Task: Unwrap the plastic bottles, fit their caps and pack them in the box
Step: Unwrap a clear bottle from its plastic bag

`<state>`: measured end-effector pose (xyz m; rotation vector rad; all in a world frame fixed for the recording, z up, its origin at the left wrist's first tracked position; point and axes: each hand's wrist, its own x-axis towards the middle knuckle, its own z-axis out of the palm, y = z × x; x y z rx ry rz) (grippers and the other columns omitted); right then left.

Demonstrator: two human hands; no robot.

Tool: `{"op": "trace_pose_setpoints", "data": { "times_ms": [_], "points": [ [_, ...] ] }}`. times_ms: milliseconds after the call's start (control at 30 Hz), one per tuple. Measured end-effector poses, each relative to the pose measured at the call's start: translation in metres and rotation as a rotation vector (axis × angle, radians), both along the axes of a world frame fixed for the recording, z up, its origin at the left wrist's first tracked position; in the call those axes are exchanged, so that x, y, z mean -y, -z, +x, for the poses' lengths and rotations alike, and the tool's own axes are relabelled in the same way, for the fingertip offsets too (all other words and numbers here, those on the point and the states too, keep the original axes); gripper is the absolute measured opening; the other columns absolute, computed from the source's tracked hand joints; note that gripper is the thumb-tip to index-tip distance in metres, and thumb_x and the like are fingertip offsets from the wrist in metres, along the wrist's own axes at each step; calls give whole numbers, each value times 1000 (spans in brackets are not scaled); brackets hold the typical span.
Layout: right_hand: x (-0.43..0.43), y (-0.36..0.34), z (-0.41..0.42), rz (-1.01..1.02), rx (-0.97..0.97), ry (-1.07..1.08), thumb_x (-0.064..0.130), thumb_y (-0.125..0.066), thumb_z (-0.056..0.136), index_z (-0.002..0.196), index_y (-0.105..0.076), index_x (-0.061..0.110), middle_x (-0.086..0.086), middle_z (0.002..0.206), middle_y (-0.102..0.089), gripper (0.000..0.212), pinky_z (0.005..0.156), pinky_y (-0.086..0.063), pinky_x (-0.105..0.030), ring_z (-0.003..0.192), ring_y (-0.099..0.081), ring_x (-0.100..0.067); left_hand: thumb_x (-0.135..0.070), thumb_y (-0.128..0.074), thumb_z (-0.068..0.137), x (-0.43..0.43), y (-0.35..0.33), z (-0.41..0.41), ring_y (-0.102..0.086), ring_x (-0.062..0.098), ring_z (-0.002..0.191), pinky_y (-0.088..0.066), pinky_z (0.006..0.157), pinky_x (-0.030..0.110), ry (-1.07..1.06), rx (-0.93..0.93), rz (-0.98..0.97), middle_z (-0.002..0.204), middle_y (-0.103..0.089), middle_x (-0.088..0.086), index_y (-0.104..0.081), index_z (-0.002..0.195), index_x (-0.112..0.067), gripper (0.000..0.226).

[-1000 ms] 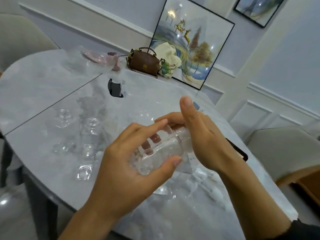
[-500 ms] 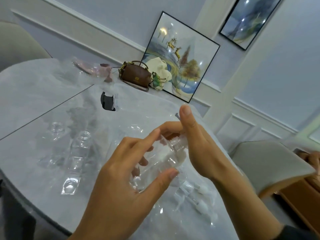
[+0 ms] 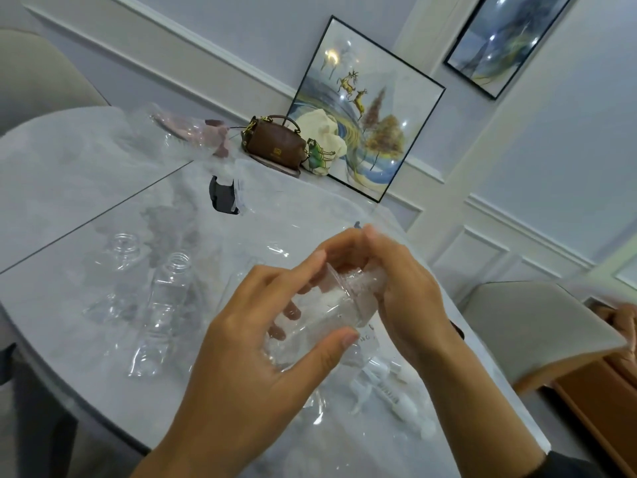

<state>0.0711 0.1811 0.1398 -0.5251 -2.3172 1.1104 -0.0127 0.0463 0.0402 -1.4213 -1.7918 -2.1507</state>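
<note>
At the centre of the frame, the left hand (image 3: 248, 357) gripped a clear plastic bottle (image 3: 331, 310) above the desk (image 3: 69, 174), fingers curled round it. The right hand (image 3: 405, 291) pinched its wrapped neck. Two uncapped bottles (image 3: 172, 288) stood at left; white caps (image 3: 389, 391) lay lower right.

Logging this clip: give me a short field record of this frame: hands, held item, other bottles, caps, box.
left hand: grips the held bottle round its body
right hand: fingers curled round its neck end, amid crinkled wrap
other bottles: two, uncapped, standing on the table, left side
white caps: lying on the table by the right wrist
box: not in view
</note>
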Motion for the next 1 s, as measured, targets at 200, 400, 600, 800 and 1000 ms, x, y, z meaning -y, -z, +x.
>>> {"op": "trace_pose_setpoints", "data": {
  "times_ms": [200,400,600,800,1000],
  "points": [
    [-6,-6,9,-205,-13,1,16,-39,104,103,-66,7,-17,98,-77,28,86,-58,-44,99,-74,-31,-66,-70,81,-1,-3,5,-63,7,108,-48,86,7,-34,-10,16,120,-61,-23,-55,144,-50,67],
    [-3,29,7,-317,-137,19,48,-38,100,103,-72,0,-20,101,-77,59,93,-56,-51,96,-73,-39,-63,-73,81,-1,-2,0,-63,7,109,-46,85,4,-32,4,0,119,-62,-19,-57,145,-44,68],
    [0,42,6,-378,-207,126,51,-53,90,93,-66,8,-23,99,-75,44,89,-54,-55,90,-72,-40,-54,-79,83,-1,1,1,-63,6,113,-46,87,5,5,-7,5,120,-61,-23,-57,146,-39,68],
    [7,43,4,-426,-269,150,47,-63,82,95,-56,-9,-42,103,-60,58,85,-50,-56,82,-63,-37,-52,-80,82,-3,6,-1,-64,11,110,-49,86,9,-12,5,-5,118,-61,-16,-59,144,-40,66],
    [9,40,6,-406,-247,154,48,-57,88,87,-67,-2,-30,93,-71,50,85,-53,-55,82,-70,-42,-60,-73,81,-1,3,0,-63,10,109,-48,85,9,-26,-17,-11,118,-61,-16,-56,146,-44,68]
  ]
}}
